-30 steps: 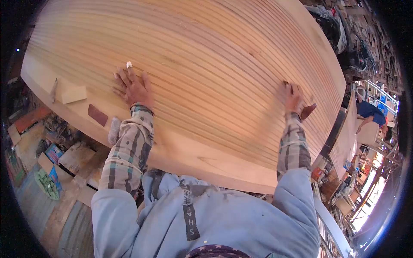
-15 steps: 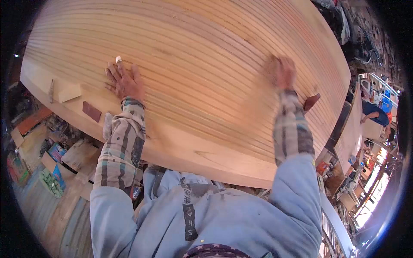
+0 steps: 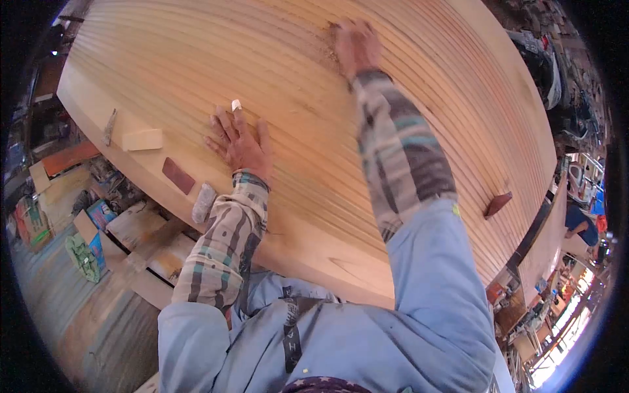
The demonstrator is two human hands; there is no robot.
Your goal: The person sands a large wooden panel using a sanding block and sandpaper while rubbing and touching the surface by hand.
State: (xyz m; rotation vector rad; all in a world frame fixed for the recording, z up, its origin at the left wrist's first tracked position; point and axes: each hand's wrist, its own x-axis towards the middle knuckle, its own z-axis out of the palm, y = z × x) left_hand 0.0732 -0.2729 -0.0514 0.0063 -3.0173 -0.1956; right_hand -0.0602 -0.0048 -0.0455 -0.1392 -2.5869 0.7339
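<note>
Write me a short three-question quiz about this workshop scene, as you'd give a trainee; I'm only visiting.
1. True or false: a dark red strip lies between the pale block and the grey rounded object.

2. Fill in the blank: the left hand lies on the grooved wooden panel with a ____ covering on one fingertip.

3. Compared with the left hand, the right hand is:
A) nearer the person's body
B) farther from the person's body
C) off the panel

Key: 1. True. 2. White. 3. B.
</note>
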